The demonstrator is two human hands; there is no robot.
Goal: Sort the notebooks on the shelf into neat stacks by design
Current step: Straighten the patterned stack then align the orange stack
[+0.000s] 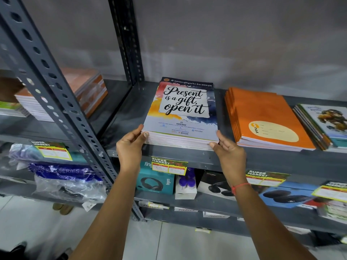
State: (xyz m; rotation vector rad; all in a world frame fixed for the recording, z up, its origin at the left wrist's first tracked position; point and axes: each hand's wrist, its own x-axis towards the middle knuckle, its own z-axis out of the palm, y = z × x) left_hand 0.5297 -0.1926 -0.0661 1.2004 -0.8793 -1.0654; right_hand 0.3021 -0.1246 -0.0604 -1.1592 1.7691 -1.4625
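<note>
Left hand [129, 147], fingers curled, is cupping the notebook stack [183, 113] at one near corner; right hand [230, 154], fingers straight, is pressing the other.

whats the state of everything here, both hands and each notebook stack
stack of "Present is a gift" watercolour-cover notebooks, flat on grey metal shelf, held at both front corners
left hand, pinches its front left corner
right hand, fingers straight against front right corner
stack of orange notebooks, flat, edges staggered, untouched
stack of cartoon-cover notebooks, flat, uneven, partly out of frame
</note>
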